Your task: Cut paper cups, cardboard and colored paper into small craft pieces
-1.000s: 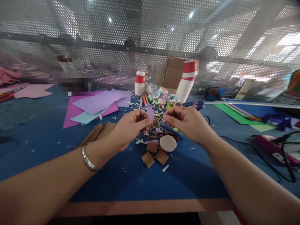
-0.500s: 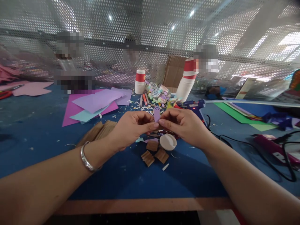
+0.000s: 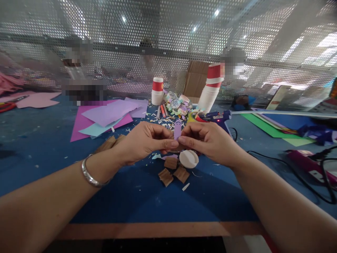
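Between my two hands a small lilac paper cutout (image 3: 177, 129) stands upright, its top rounded and marked with a small drawn face. My left hand (image 3: 151, 140) pinches its lower edge between thumb and fingers. From the other side my right hand (image 3: 204, 140) pinches the same edge, the thumb tips nearly meeting. Below the hands lie a shallow white paper cup base (image 3: 189, 159) and several brown corrugated cardboard pieces (image 3: 181, 174). A white paper scrap (image 3: 185, 187) lies nearer to me.
Purple paper sheets (image 3: 105, 112) lie left. Behind stand stacked paper cups (image 3: 157, 92), a leaning cup stack (image 3: 210, 95) and a pile of paper cutouts (image 3: 177, 105). A blue glue gun (image 3: 222, 117) is beyond my right hand; a purple power strip (image 3: 308, 165) with black cables lies right.
Both hands still hold the lilac cutout at nearly the same place. My left wrist has shifted slightly left and down, and the cutout now leans less.
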{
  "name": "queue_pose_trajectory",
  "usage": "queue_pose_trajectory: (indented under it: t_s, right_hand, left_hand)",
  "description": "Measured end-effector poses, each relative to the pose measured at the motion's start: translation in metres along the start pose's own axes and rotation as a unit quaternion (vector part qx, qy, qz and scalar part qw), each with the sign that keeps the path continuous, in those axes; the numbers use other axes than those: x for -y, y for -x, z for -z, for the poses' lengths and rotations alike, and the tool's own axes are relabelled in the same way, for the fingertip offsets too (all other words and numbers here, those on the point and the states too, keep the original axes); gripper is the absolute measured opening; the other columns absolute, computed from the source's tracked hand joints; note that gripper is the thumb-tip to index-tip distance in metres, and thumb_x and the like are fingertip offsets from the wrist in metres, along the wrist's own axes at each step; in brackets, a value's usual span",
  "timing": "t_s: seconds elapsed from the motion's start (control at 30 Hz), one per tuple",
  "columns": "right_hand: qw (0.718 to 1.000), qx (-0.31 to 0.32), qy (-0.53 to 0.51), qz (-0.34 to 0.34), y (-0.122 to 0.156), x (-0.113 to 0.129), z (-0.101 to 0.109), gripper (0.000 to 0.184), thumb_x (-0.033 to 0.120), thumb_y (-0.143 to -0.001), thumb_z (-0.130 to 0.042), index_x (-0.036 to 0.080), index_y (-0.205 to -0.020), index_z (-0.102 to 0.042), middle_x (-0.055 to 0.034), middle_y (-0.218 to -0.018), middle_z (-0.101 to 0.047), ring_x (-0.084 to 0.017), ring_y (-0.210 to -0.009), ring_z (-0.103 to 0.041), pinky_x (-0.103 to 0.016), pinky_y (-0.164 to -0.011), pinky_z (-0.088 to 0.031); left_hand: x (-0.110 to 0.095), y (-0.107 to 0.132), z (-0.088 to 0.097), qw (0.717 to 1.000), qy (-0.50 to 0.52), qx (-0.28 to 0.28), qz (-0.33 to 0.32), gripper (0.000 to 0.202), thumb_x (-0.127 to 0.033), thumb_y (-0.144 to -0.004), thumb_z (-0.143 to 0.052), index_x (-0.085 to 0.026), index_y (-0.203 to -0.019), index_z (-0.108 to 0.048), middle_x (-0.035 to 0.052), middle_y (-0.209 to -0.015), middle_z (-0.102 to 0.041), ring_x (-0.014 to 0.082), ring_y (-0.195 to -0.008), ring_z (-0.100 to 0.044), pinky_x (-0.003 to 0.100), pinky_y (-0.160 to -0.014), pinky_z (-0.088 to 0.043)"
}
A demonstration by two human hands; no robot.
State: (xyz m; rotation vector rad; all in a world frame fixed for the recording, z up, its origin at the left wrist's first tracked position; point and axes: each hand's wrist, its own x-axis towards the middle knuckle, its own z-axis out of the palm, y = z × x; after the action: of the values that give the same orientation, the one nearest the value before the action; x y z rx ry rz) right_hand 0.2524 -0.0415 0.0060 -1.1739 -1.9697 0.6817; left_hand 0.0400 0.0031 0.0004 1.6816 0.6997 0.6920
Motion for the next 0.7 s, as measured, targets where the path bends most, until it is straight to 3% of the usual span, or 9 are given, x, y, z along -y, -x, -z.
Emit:
queue_pose_trajectory:
  t_s: [0.3,0.53,0.7]
  right_hand:
    - [0.999,-0.001,-0.031,-0.008,0.001,0.000,-0.003,0.032,0.047,-0.087,-0.073,0.019,-0.075,-0.061,0.0037,-0.065,-0.053,-0.010,-0.057,-0.044,-0.025,-0.051,-0.035]
    - [0.997,-0.017,-0.072,-0.012,-0.001,0.000,-0.005,0.032,0.050,-0.085,-0.074,0.020,-0.080,-0.064,0.0026,-0.071,-0.058,-0.010,-0.057,-0.046,-0.026,-0.051,-0.037]
    - [0.996,-0.039,-0.071,-0.028,0.000,0.000,-0.006,0.033,0.049,-0.084,-0.075,0.021,-0.079,-0.060,0.0039,-0.064,-0.055,-0.012,-0.057,-0.047,-0.027,-0.052,-0.038]
  left_hand:
    - [-0.003,0.002,0.002,1.000,-0.005,0.018,0.006,0.021,-0.034,-0.082,-0.078,-0.017,-0.070,-0.073,-0.0014,-0.064,-0.061,0.0086,-0.060,-0.054,0.021,-0.061,-0.047]
    - [-0.002,0.004,-0.008,0.997,0.052,0.014,0.053,0.019,-0.035,-0.081,-0.079,-0.018,-0.080,-0.069,0.0029,-0.080,-0.071,0.0172,-0.078,-0.073,0.029,-0.071,-0.060]
    - [0.000,0.004,-0.009,0.999,0.028,-0.007,0.039,0.013,-0.030,-0.082,-0.077,-0.018,-0.079,-0.073,0.0002,-0.071,-0.070,0.0111,-0.067,-0.068,0.023,-0.068,-0.056]
